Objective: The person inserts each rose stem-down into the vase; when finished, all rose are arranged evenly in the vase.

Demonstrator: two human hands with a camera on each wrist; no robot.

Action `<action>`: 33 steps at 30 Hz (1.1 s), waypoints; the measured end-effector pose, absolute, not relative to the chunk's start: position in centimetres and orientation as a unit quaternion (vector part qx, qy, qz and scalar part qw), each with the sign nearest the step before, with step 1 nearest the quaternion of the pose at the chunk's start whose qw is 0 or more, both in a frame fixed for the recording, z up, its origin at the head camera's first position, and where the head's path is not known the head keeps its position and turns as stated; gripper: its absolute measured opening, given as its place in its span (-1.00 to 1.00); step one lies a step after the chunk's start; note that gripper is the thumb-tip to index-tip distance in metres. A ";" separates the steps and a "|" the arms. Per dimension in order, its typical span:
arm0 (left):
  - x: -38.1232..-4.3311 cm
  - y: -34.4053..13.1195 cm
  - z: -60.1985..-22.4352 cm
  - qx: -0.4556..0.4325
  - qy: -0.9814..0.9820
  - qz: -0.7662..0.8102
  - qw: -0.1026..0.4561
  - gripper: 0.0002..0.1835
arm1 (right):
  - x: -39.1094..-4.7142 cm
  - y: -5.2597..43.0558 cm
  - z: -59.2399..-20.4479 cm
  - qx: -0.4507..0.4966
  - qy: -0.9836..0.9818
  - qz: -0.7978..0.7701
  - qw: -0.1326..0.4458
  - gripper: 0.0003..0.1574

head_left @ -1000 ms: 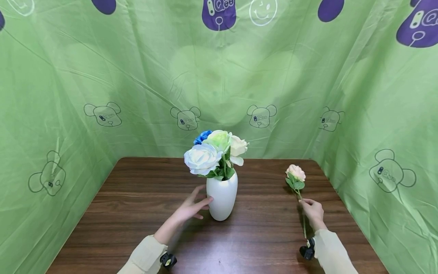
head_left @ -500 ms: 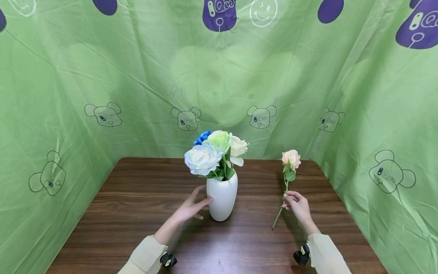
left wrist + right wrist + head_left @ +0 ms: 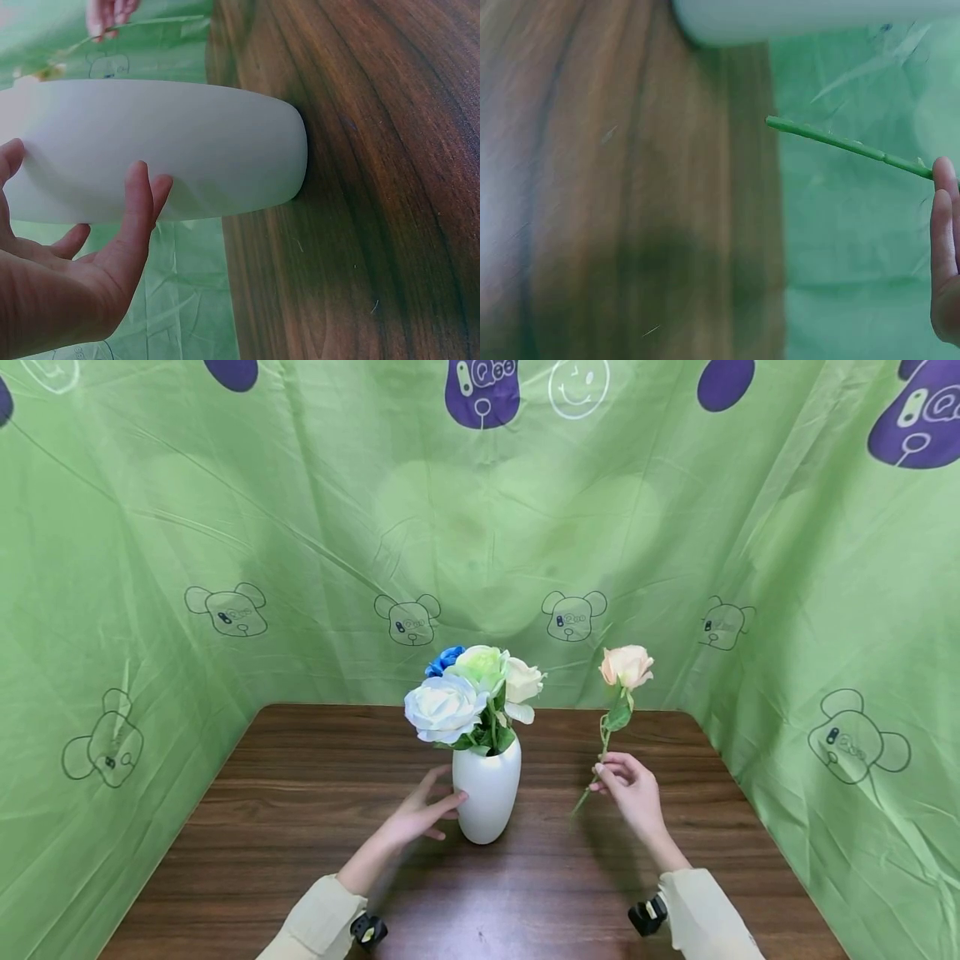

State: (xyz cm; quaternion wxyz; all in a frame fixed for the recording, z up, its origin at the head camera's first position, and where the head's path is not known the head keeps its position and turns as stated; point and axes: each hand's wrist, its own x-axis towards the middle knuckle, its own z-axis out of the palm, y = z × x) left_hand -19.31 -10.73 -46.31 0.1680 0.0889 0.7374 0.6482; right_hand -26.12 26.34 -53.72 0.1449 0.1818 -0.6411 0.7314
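Note:
A white vase [image 3: 486,793] stands upright on the table, holding a blue flower, a pale blue one [image 3: 445,708], a green-white one and a cream one. My left hand [image 3: 415,814] touches the vase's left side, its fingers spread and its thumb on the front; the left wrist view shows this hand [image 3: 82,281] against the white wall. To the right of the vase, my right hand [image 3: 632,792] pinches the stem of a pale pink rose [image 3: 627,667], bloom up and stem slanting down to the left. In the right wrist view the bare stem end [image 3: 840,141] sticks out past the fingers.
The brown wooden table [image 3: 300,793] has a green cloth [image 3: 315,543] with printed bear heads behind it and along both sides. Black wrist cameras [image 3: 648,915] sit at both pale sleeves.
My right hand has lifted the rose off the table and brought it left towards the vase, turning the bloom upright. The left hand and the vase have stayed in place.

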 end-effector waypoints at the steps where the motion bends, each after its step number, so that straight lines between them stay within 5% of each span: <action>1: -19.3 -10.7 -46.3 0.088 0.737 0.649 0.168 -0.29 | -27.3 26.8 -55.2 0.184 -0.647 0.723 0.155 -0.72; 8: -19.4 -10.7 -46.1 0.093 0.729 0.656 0.173 -0.30 | -30.8 26.7 -58.1 0.246 -0.627 0.715 0.185 -0.62; 15: -19.3 -10.7 -46.0 0.090 0.737 0.648 0.169 -0.29 | -22.8 19.9 -43.7 0.256 -0.576 0.753 0.190 -0.76; 19: -19.3 -10.7 -46.1 0.093 0.738 0.647 0.166 -0.28 | -20.1 17.6 -38.8 0.241 -0.567 0.759 0.210 -0.85; 33: -19.1 -10.7 -45.8 0.091 0.731 0.654 0.169 -0.30 | -20.7 14.9 -34.4 0.228 -0.537 0.762 0.282 -0.80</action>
